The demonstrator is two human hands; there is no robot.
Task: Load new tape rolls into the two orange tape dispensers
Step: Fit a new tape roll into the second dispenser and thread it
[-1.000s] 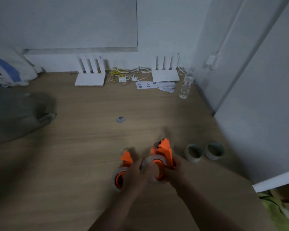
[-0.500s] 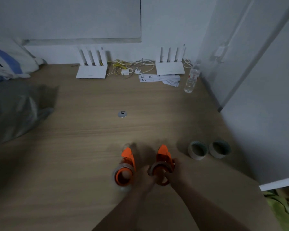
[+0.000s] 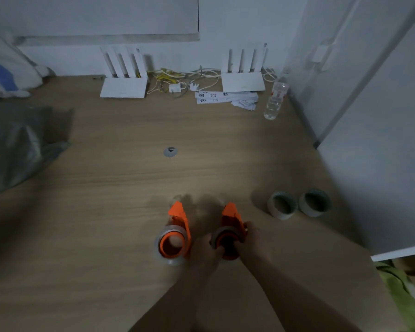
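Observation:
Two orange tape dispensers stand side by side on the wooden table. The left dispenser (image 3: 177,226) carries a clear tape roll (image 3: 169,245) on its hub and nobody touches it. Both hands hold the right dispenser (image 3: 233,224): my left hand (image 3: 207,250) grips the tape roll (image 3: 222,236) on its hub from the left, and my right hand (image 3: 255,240) clasps the dispenser's right side. Two used cardboard tape cores (image 3: 282,204) (image 3: 314,202) stand to the right of the dispensers.
At the back stand two white routers (image 3: 124,88) (image 3: 243,83), tangled cables (image 3: 177,82), paper slips (image 3: 225,98) and a water bottle (image 3: 274,101). A grey plastic bag (image 3: 17,144) lies left. A small metal disc (image 3: 170,152) sits mid-table. A white panel (image 3: 381,164) borders the right.
The right dispenser has come down from a raised position to the table beside the left one, both hands staying on it. The camera tilted slightly.

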